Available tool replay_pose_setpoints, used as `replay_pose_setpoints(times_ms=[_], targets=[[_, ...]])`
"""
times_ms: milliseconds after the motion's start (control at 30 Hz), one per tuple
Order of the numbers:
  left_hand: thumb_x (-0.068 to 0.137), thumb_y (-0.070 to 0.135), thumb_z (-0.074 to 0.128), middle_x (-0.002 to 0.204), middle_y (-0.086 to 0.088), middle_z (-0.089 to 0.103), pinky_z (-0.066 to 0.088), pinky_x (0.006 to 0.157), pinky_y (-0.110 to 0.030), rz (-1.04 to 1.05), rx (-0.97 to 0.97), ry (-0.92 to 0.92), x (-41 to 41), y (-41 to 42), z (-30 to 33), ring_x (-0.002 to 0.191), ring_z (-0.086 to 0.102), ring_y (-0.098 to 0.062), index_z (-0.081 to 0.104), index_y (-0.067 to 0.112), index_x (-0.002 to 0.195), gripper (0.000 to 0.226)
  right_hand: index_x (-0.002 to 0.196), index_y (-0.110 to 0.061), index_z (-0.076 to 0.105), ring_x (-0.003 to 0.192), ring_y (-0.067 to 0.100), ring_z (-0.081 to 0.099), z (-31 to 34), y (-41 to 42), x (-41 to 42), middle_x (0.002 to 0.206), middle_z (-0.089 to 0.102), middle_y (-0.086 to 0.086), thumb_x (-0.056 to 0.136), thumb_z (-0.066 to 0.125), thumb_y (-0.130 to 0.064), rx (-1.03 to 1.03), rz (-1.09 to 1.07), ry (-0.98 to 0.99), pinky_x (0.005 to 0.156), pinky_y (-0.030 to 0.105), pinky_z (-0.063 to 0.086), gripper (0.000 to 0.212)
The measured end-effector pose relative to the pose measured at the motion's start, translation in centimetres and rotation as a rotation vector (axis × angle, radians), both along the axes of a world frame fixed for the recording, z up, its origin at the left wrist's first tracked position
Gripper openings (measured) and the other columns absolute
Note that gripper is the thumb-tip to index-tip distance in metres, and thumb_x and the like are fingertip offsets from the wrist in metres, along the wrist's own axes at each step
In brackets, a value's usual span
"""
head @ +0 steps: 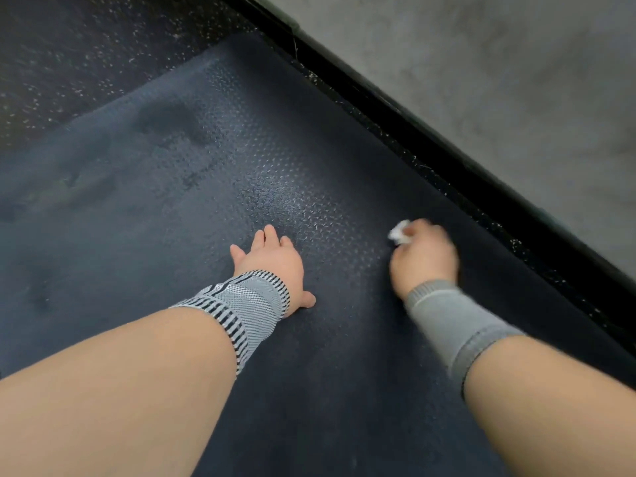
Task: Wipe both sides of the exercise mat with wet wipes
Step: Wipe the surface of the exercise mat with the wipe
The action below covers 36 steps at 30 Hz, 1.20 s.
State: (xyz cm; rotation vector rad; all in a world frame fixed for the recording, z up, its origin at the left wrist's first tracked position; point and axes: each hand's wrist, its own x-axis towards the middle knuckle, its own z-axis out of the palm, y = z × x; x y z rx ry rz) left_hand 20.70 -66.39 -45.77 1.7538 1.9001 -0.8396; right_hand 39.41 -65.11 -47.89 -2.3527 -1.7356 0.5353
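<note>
The big dark exercise mat (pixel 213 187) lies flat on the speckled floor (pixel 69 46) next to the grey wall (pixel 516 80), the left hand (pixel 272 266) presses flat on the mat with fingers spread, and the blurry right hand (pixel 425 258) squeezes a small white wet wipe (pixel 399 232) against the mat's wall side.

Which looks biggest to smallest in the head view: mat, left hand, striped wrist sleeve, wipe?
1. Exercise mat, fills most of the view.
2. Striped wrist sleeve and left hand: look alike, not ranked.
3. Wet wipe, a small wad in the blurred right hand.
</note>
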Motion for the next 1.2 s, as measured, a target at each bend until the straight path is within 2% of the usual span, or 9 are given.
replay_pose_setpoints(times_ms=[100,200,333,500,567,733,900,1100,1200], targets=[[0.079,0.068,0.064,0.163,-0.011,-0.009,0.015,0.117,-0.06,0.007,-0.005,0.005,0.0,-0.3,0.2,0.151,-0.003,-0.026,0.0,0.01,0.156,0.116,0.11,-0.018,0.054,0.098,0.028,0.057,-0.2,-3.4,-1.9,0.111,0.05,0.004,0.09,0.049,-0.016,-0.046,0.45,0.003,0.078,0.03,0.041,0.021],[0.076,0.074,0.06,0.164,-0.006,-0.002,0.017,0.115,-0.062,0.0,0.074,-0.044,0.1,-0.4,0.5,0.151,0.004,-0.023,0.009,0.014,0.155,0.112,0.107,-0.013,0.058,0.1,0.034,0.057,0.1,-0.4,2.8,0.111,0.055,0.011,0.088,0.052,-0.015,0.038,0.187,-0.093,0.081,0.033,0.044,0.02],[0.075,0.078,0.057,0.164,0.002,-0.012,0.012,0.116,-0.063,-0.072,0.138,-0.112,0.9,0.6,0.5,0.151,-0.004,-0.02,-0.002,0.024,0.157,0.115,0.109,-0.008,0.06,0.108,0.037,0.057,0.8,1.7,6.3,0.115,0.061,0.019,0.087,0.056,-0.015,-0.022,-0.306,-0.091,0.088,0.036,0.046,0.024],[0.072,0.077,0.062,0.164,-0.002,-0.01,0.013,0.115,-0.064,-0.099,0.052,-0.064,2.3,1.8,-0.1,0.151,-0.003,-0.025,-0.004,0.024,0.157,0.12,0.111,-0.016,0.057,0.103,0.026,0.056,-0.2,-1.1,-0.5,0.112,0.056,0.005,0.091,0.048,-0.018,0.001,0.346,-0.016,0.082,0.03,0.041,0.022],[0.073,0.075,0.064,0.164,-0.004,-0.01,0.012,0.115,-0.064,-0.1,0.024,-0.029,2.7,2.2,0.1,0.151,-0.001,-0.028,-0.004,0.022,0.157,0.121,0.111,-0.016,0.058,0.102,0.026,0.056,0.0,0.8,0.9,0.112,0.056,0.006,0.091,0.049,-0.018,0.029,0.317,-0.037,0.082,0.03,0.04,0.022],[0.074,0.071,0.066,0.164,-0.01,-0.011,0.011,0.115,-0.065,-0.094,-0.025,0.007,3.5,3.0,0.2,0.151,-0.001,-0.033,-0.006,0.017,0.157,0.122,0.111,-0.009,0.061,0.108,0.035,0.056,0.6,5.4,4.4,0.114,0.062,0.017,0.09,0.053,-0.017,0.017,-0.199,-0.024,0.087,0.033,0.045,0.024],[0.075,0.069,0.067,0.163,-0.009,-0.014,0.01,0.115,-0.065,-0.072,-0.034,-0.004,3.4,2.9,0.2,0.151,-0.004,-0.032,-0.007,0.017,0.156,0.122,0.108,-0.015,0.061,0.099,0.028,0.057,0.0,2.5,-1.2,0.109,0.056,0.006,0.089,0.052,-0.017,0.006,0.407,0.008,0.08,0.03,0.042,0.021],[0.077,0.068,0.066,0.163,-0.01,-0.017,0.01,0.115,-0.065,-0.081,-0.056,-0.01,3.3,3.0,0.2,0.15,-0.006,-0.034,-0.01,0.016,0.156,0.121,0.109,-0.007,0.062,0.103,0.037,0.058,0.5,8.2,2.3,0.112,0.06,0.017,0.091,0.051,-0.018,0.035,-0.035,-0.073,0.082,0.035,0.045,0.024],[0.077,0.068,0.065,0.162,-0.009,-0.018,0.011,0.116,-0.065,-0.072,-0.053,-0.018,3.3,2.8,0.2,0.15,-0.007,-0.032,-0.01,0.017,0.156,0.12,0.113,-0.014,0.061,0.101,0.029,0.057,0.2,5.9,-1.1,0.113,0.056,0.009,0.089,0.052,-0.015,0.008,0.326,0.022,0.082,0.03,0.043,0.025]])
